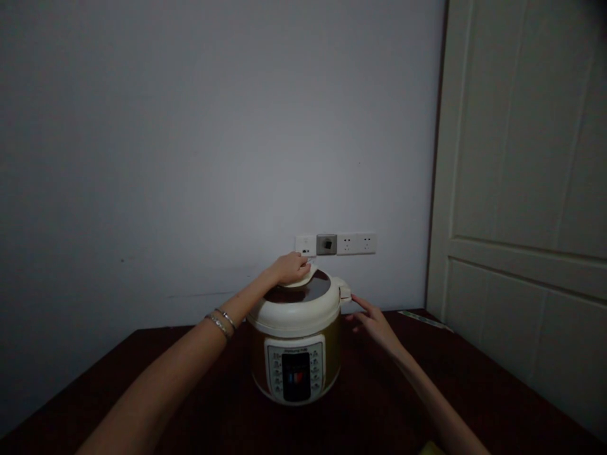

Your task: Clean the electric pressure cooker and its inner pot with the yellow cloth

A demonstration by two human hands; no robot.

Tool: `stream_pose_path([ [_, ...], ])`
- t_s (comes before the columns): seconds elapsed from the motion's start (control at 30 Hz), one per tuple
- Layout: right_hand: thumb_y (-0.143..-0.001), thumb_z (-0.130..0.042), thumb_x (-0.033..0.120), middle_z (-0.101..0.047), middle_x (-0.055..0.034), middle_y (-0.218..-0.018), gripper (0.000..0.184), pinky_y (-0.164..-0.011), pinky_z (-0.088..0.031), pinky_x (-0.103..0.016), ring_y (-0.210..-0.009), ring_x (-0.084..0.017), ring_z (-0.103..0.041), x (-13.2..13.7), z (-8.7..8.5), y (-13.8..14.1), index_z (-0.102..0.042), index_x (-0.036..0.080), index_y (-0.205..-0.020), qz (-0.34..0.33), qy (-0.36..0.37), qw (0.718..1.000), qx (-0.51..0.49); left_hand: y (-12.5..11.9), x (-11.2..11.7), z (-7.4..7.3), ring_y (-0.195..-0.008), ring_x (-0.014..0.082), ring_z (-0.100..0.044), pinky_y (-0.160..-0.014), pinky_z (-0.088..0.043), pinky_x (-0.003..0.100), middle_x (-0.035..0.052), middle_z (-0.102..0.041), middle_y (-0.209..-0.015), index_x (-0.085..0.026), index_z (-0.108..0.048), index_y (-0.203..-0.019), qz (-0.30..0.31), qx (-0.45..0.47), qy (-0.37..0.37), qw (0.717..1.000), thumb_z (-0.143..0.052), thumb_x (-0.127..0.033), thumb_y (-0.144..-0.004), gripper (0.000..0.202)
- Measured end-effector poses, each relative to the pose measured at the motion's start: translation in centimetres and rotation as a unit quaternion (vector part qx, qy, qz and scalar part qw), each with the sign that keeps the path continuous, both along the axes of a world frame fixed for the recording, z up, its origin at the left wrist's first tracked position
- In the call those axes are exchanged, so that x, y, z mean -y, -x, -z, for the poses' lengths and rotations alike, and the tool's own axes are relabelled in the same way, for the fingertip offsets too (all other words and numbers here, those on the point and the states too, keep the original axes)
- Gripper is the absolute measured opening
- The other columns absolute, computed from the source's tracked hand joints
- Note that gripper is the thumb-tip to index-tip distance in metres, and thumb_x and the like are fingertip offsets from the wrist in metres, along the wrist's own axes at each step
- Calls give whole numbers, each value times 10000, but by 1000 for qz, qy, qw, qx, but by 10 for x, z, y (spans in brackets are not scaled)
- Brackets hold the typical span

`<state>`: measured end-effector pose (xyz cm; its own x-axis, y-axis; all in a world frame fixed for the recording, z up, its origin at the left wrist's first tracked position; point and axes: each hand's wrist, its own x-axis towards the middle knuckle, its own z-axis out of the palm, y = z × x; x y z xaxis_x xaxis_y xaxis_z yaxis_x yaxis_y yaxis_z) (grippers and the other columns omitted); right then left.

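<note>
A cream and gold electric pressure cooker (296, 344) stands on a dark wooden table (379, 404), its lit control panel facing me. My left hand (290, 268) rests on top of the lid, fingers closed around the cream lid handle (301, 281). Two thin bangles circle that wrist. My right hand (372, 321) hovers open just right of the cooker, fingers stretched toward the small side tab (345, 292) of the lid, close to it without clearly touching.
A row of wall sockets (336, 244) sits on the pale wall right behind the cooker. A cream panelled door (521, 208) fills the right side. A thin light strip (424, 320) lies at the table's far right corner.
</note>
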<state>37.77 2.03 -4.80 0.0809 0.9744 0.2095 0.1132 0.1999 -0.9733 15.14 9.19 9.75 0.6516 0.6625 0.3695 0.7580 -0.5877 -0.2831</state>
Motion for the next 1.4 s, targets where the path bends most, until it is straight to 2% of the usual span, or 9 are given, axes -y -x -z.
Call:
stream_pose_path([
  [0.3, -677, -421, 115, -685, -83, -841, 699, -501, -501, -217, -735, -168, -645, 3, -2, 3, -372, 88, -1374, -8, 0, 1000, 3, -1, -1, 1, -850, 212, -582, -708, -433, 311, 119, -637, -921, -149, -649, -933, -10, -2, -1, 1000, -277, -385, -896, 441],
  [0.63, -642, -399, 113, -686, -56, -797, 742, -491, -498, -210, -680, -152, -647, 3, -1, 6, -367, 122, -1383, -2, -7, 1000, 22, -5, 5, -1, -850, 214, -602, -700, -442, 303, 136, -656, -926, -141, -665, -909, -36, 10, 3, 999, -307, -379, -888, 431],
  [0.93, -630, -423, 100, -658, -27, -659, 766, -489, -500, -231, -628, -165, -637, 8, -8, 7, -343, 94, -1392, -7, 6, 1000, 8, -12, 1, 5, -893, 260, -626, -728, -464, 347, 170, -676, -950, -121, -677, -947, -107, 31, -7, 994, -288, -380, -885, 471],
  [1.13, -632, -417, 86, -647, -11, -618, 773, -485, -486, -223, -532, -138, -591, 11, -10, 7, -327, 88, -1400, -12, 12, 1000, 9, -18, 2, 5, -959, 284, -611, -759, -468, 365, 193, -666, -1008, -109, -675, -990, -155, 44, -11, 987, -296, -413, -886, 496],
  [1.4, -617, -426, 71, -639, -1, -588, 761, -474, -482, -212, -571, -148, -611, 10, -9, 8, -361, 73, -1375, -6, 9, 1000, 2, -25, 5, 6, -1001, 322, -595, -807, -460, 412, 217, -659, -1004, -88, -677, -1000, -195, 53, -10, 979, -278, -417, -884, 531],
])
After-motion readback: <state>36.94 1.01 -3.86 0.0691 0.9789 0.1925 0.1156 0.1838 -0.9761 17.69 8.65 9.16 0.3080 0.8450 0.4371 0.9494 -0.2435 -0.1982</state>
